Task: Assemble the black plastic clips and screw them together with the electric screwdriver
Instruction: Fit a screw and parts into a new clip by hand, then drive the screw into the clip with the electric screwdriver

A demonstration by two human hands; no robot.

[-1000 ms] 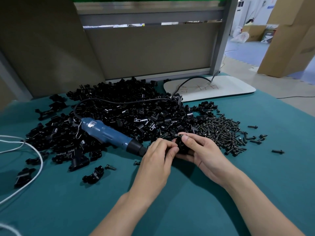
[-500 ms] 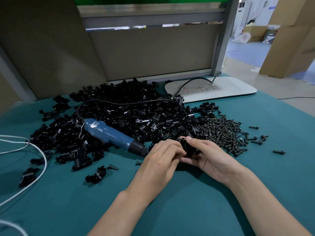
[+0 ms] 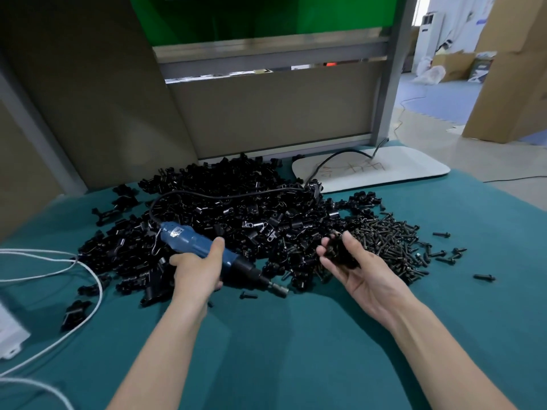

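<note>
Teal cloth bench (image 3: 296,359). R hand (image 3: 365,279) fingers (image 3: 323,247) curl round a clip (image 3: 340,252); L hand (image 3: 196,272) wraps the screwdriver (image 3: 189,239), bit (image 3: 279,290) pointing toward R. Clip pile (image 3: 236,208) just beyond both. Best: keep halves aligned, drive bit square, light push.

Even bright indoor light, soft shadows, wide-angle edge bending, slight blur
</note>
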